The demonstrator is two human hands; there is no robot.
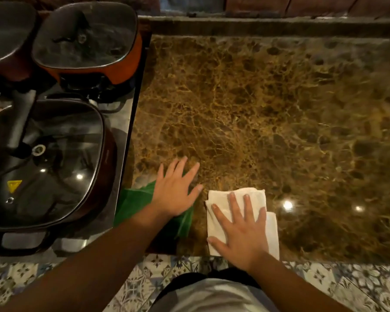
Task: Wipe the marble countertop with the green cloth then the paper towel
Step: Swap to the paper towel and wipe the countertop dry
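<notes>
The brown veined marble countertop fills the middle and right of the head view. A green cloth lies at its near left corner, partly over the stove's edge. My left hand presses flat on that cloth with fingers spread, hiding its middle. Just to the right, a folded white paper towel lies near the counter's front edge. My right hand rests flat on the towel, fingers apart. The two hands are a short gap apart.
On the left is a stove with three lidded pans: a dark one in front, an orange one behind, and another at the far left. A raised ledge runs along the counter's back. Patterned floor tiles show below.
</notes>
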